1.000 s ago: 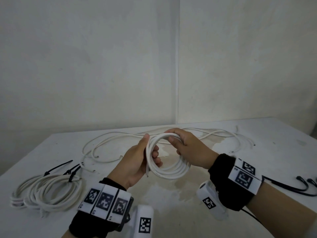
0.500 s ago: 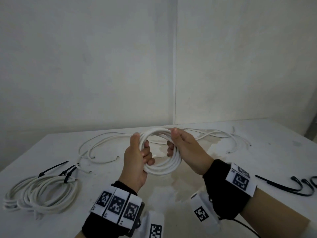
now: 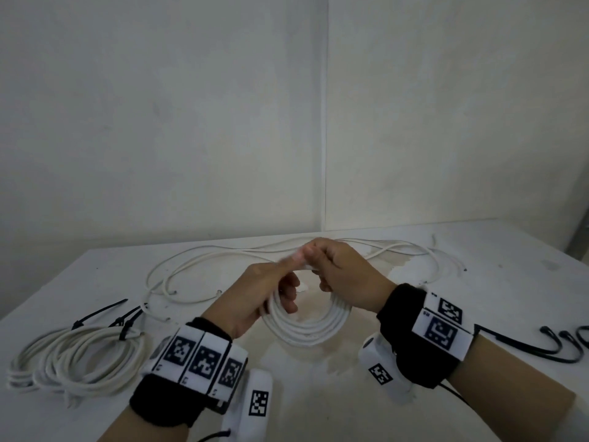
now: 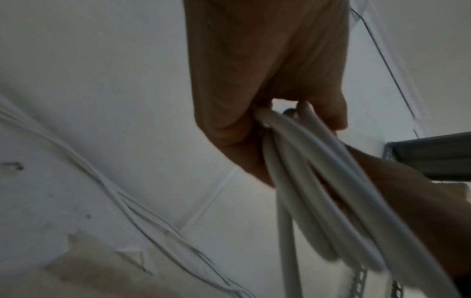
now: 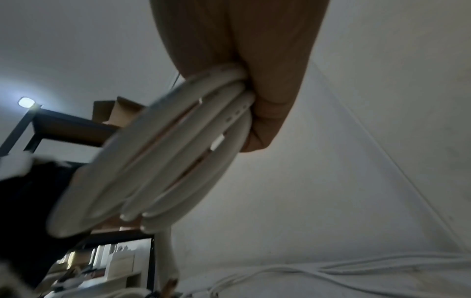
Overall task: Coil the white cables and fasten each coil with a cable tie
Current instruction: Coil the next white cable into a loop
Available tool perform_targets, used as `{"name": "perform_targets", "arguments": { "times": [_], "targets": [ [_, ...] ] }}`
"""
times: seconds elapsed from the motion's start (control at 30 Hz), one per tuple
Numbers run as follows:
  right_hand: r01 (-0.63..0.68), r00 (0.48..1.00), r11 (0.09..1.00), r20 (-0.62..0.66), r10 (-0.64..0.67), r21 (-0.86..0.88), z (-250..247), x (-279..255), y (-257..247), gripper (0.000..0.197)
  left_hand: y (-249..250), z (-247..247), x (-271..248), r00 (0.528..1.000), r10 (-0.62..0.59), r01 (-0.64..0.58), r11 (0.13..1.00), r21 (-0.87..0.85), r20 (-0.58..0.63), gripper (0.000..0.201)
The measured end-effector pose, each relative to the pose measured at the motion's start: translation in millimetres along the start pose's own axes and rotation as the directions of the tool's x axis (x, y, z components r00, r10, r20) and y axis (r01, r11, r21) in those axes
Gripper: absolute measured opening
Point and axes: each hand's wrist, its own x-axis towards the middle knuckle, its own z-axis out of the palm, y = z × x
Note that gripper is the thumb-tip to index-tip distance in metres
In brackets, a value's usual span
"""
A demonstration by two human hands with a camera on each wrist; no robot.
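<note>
A white cable coil (image 3: 307, 327) hangs above the table's middle, held at its top by both hands. My right hand (image 3: 331, 269) grips the strands of the coil (image 5: 193, 141) in its curled fingers. My left hand (image 3: 271, 282) reaches over from the left and holds the same bundle (image 4: 305, 181), its fingertips blurred against the right hand. The cable's cut end (image 5: 168, 282) dangles below the coil. Loose white cables (image 3: 204, 266) lie on the table behind. Two finished coils (image 3: 73, 358) lie at the left with black cable ties (image 3: 124, 323) on them.
More black cable ties (image 3: 541, 346) lie on the table (image 3: 478, 282) at the right edge. White walls meet in a corner behind the table. A dark metal shelf (image 5: 63, 129) with boxes shows in the right wrist view.
The coil has tipped down so it hangs lower. My left hand has moved from the coil's left side up to its top, next to the right hand.
</note>
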Motion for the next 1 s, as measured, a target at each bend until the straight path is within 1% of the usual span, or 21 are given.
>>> {"name": "perform_targets", "arguments": {
  "times": [0.03, 0.07, 0.13, 0.2, 0.27, 0.33, 0.43, 0.5, 0.53, 0.6, 0.67, 0.77, 0.8, 0.87, 0.93, 0.97, 1.0],
  "targets": [
    [0.005, 1.000, 1.000, 0.000, -0.005, 0.013, -2, 1, -2, 0.026, 1, 4, -1, 0.999, 0.037, -0.037, 0.999, 0.008, -0.012, 0.041],
    [0.010, 1.000, 1.000, -0.002, -0.010, 0.030, -3, 2, -3, 0.026, 0, 9, -3, 0.997, 0.063, -0.063, 0.998, -0.022, -0.039, 0.037],
    [0.022, 1.000, 0.999, -0.016, -0.022, 0.048, -3, 2, -5, 0.027, -4, 16, -5, 0.991, 0.082, -0.095, 0.989, -0.112, -0.109, 0.039],
    [0.026, 0.999, 0.994, -0.036, -0.022, 0.107, -1, 0, -4, 0.035, -7, 21, -5, 0.984, 0.070, -0.100, 0.978, -0.184, -0.161, 0.043],
    [0.022, 0.999, 0.984, -0.048, -0.014, 0.175, 0, -3, 0, 0.043, -9, 25, -4, 0.975, 0.057, -0.102, 0.972, -0.209, -0.213, 0.044],
    [0.014, 0.999, 0.985, -0.053, -0.005, 0.172, -2, -7, 2, 0.047, -9, 27, -2, 0.963, 0.048, -0.104, 0.974, -0.200, -0.266, 0.044],
    [-0.018, 0.999, 0.976, -0.042, 0.028, 0.217, -6, -12, 6, 0.039, -10, 27, 0, 0.949, 0.028, -0.100, 0.971, -0.216, -0.315, 0.044],
    [-0.021, 0.999, 0.973, -0.030, 0.029, 0.231, -8, -14, 6, 0.029, -10, 25, 0, 0.951, 0.031, -0.101, 0.971, -0.215, -0.306, 0.043],
    [-0.003, 0.999, 0.981, -0.036, 0.010, 0.196, -8, -14, 6, 0.023, -10, 25, -1, 0.953, 0.039, -0.102, 0.975, -0.199, -0.300, 0.042],
    [0.055, 0.996, 0.997, -0.070, -0.052, 0.045, -12, -14, 7, 0.009, -10, 23, -2, 0.953, 0.051, -0.105, 0.981, -0.166, -0.298, 0.042],
    [0.104, 0.988, 0.986, -0.104, -0.117, -0.127, -16, -14, 9, 0.017, -8, 21, -2, 0.949, 0.046, -0.104, 0.980, -0.170, -0.312, 0.042],
    [0.172, 0.957, 0.923, -0.165, -0.240, -0.346, -16, -16, 13, 0.024, -8, 19, -2, 0.945, 0.034, -0.093, 0.981, -0.171, -0.324, 0.041],
    [0.198, 0.938, 0.899, -0.190, -0.289, -0.390, -15, -16, 16, 0.025, -8, 20, -2, 0.946, 0.030, -0.090, 0.981, -0.171, -0.324, 0.041],
    [0.251, 0.899, 0.870, -0.231, -0.372, -0.424, -12, -15, 19, 0.034, -9, 20, -2, 0.947, 0.017, -0.080, 0.980, -0.184, -0.320, 0.041],
    [0.302, 0.866, 0.839, -0.237, -0.440, -0.452, -11, -15, 21, 0.042, -9, 21, -3, 0.951, 0.007, -0.068, 0.980, -0.185, -0.309, 0.041],
    [0.316, 0.859, 0.828, -0.231, -0.457, -0.463, -10, -15, 21, 0.042, -9, 20, -3, 0.953, 0.007, -0.063, 0.982, -0.177, -0.304, 0.041],
    [0.314, 0.865, 0.828, -0.219, -0.451, -0.464, -10, -15, 20, 0.041, -9, 20, -3, 0.954, 0.008, -0.060, 0.984, -0.168, -0.299, 0.041]
  ]
}}
